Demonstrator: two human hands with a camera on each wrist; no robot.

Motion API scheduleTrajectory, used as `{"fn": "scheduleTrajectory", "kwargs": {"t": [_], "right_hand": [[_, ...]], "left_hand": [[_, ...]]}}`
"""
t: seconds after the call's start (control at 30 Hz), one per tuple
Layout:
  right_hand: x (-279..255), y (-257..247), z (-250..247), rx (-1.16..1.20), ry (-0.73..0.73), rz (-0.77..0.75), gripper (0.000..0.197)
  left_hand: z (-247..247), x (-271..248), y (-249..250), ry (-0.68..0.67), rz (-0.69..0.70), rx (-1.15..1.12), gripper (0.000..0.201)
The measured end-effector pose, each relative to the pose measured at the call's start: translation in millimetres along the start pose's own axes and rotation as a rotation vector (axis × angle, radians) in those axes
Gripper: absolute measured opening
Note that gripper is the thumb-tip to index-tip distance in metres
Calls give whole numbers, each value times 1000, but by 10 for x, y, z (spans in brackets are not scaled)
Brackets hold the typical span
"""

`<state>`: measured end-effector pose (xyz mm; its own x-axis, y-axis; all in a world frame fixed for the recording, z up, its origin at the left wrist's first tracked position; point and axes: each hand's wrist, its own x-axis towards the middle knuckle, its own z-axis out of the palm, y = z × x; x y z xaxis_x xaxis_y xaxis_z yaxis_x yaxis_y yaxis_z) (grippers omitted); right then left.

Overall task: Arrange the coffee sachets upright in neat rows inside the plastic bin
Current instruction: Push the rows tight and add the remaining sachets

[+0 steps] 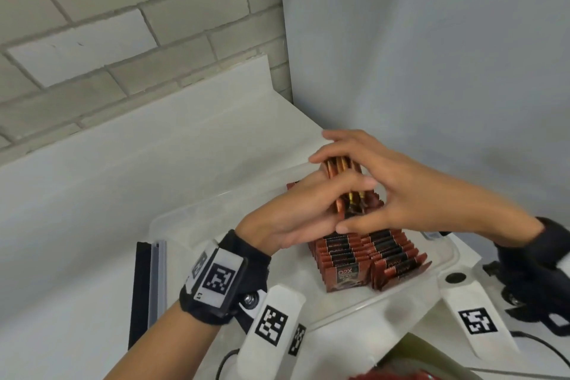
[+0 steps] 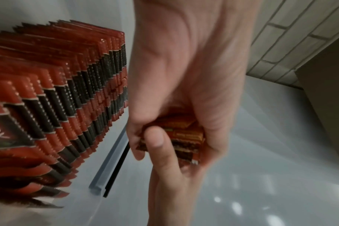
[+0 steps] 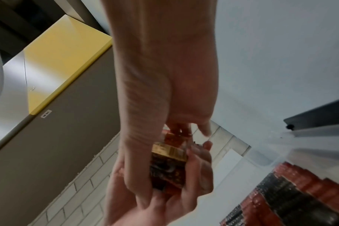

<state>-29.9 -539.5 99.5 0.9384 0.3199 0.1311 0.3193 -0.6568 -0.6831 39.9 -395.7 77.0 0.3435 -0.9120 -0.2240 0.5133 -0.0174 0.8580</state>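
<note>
— Fingers of both hands are curling around one small bundle of coffee sachets (image 1: 342, 185), yes?

— Yes. The left hand (image 1: 296, 216) is gripping the bundle from the near side, and the right hand (image 1: 410, 191) is closing on it from the far side, thumb below (the wrist views are showing the same pinch).

— Where is the bundle staying?

— It is being held above the clear plastic bin (image 1: 191, 219), just over the far end of the rows.

— And the other sachets?

— Two rows of sachets (image 1: 367, 256) are standing upright in the bin, side by side, leaning a little toward the person.

— What is standing around?

— The bin is sitting on a white counter (image 1: 77, 225), in a corner under a brick wall (image 1: 108, 25).
</note>
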Motion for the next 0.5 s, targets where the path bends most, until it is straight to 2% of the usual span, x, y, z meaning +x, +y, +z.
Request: {"fn": "scheduleTrajectory", "kwargs": {"t": [0.13,0.27,0.4,0.5], "right_hand": [[-57,-22,-15,36,70,2,69],[-99,-16,0,244,55,82,91],[-127,14,41,265,22,123,103],[-126,17,74,202,11,158,96]], "left_hand": [[-29,-24,16,-60,-6,48,59],[-92,44,35,72,-59,-9,76],[-107,40,33,107,-64,-31,75],[-74,23,35,74,-37,-38,71]]}}
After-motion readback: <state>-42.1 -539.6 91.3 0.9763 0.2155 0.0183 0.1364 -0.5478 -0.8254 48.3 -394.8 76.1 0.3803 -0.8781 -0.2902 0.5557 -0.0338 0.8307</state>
